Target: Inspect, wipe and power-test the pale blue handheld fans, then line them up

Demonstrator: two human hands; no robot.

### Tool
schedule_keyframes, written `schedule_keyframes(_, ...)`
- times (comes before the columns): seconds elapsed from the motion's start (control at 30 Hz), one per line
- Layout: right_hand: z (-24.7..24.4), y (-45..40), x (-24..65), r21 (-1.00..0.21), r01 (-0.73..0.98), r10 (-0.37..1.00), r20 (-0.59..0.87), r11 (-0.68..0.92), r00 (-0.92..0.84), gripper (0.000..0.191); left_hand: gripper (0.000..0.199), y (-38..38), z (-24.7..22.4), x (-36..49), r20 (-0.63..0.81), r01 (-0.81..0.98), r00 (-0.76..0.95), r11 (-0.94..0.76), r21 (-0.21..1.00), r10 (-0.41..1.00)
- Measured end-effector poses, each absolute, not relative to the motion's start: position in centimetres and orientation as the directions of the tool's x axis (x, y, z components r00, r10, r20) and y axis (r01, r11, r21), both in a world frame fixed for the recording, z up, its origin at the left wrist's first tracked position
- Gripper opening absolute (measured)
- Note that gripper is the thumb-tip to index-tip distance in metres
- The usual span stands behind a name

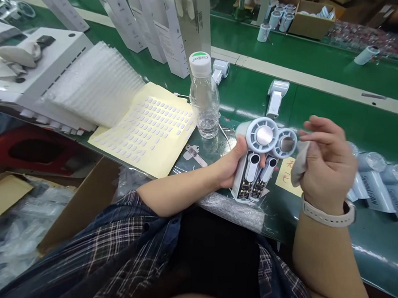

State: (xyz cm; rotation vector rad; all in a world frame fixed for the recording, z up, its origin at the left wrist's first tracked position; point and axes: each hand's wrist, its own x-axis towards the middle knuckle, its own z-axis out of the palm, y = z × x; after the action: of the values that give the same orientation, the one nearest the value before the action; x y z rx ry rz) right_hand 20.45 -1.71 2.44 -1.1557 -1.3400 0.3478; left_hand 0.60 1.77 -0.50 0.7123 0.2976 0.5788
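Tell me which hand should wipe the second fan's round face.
Right. The right hand holds the cloth beside the two fans, while the left hand is shut around both bodies.

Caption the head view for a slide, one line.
Left hand holds two handheld fans side by side while right hand presses a cloth against one fan head.

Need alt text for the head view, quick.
The left hand grips two small handheld fans side by side, while the right hand holds a grey cloth against the right fan's head. A water bottle and a sticker sheet lie behind.
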Motion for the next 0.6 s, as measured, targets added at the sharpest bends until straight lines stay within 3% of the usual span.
schedule_keyframes(0.07, 2.3, -1.8, 20.0, -0.909, 0.142, 0.883, 0.415, 0.392, 0.22, 0.018, 0.096, 1.4, -0.8, 0.8, -0.051, -0.353, 0.848, 0.635, 0.687, 0.527)
schedule_keyframes(0.13, 1.9, -1.8, 19.6, -0.968, -0.097, 0.968, 0.217, 0.23, 0.126, 0.047, 0.096, 1.3, -1.0, 0.8, -0.033, -0.341, 0.864, 0.634, 0.694, 0.502)
schedule_keyframes(0.23, 1.9, -2.0, 19.7, -0.968, -0.25, 0.999, 0.013, 0.0, -0.052, 0.071, 0.097, 1.4, -1.3, 0.6, -0.025, -0.328, 0.865, 0.604, 0.726, 0.5)
schedule_keyframes(0.37, 2.1, -2.3, 19.6, -0.975, -0.219, 0.994, -0.003, -0.027, -0.108, 0.061, 0.096, 1.6, -1.3, 0.5, -0.041, -0.316, 0.857, 0.586, 0.746, 0.514)
schedule_keyframes(0.6, 2.4, -2.7, 17.2, -0.983, -0.087, 0.977, 0.148, 0.162, 0.154, 0.033, 0.094, 1.5, -0.6, 0.9, 0.016, -0.401, 0.82, 0.553, 0.73, 0.572)
